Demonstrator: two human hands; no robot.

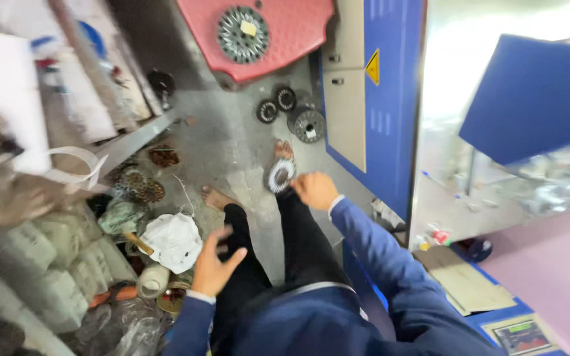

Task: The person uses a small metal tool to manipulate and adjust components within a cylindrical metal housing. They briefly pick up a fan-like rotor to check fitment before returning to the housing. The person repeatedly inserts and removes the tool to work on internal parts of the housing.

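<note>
Left hand (214, 264) fingers spread, empty, right hand (314, 190) gripping round disc (279, 175), face tilted up.

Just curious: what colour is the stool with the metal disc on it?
Red, or pinkish red: the stool shows best in the head view.

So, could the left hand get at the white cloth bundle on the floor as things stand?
Probably yes. The left hand is open and empty, just right of the white cloth bundle, with nothing between them. The right hand is busy with a round slotted disc.
</note>
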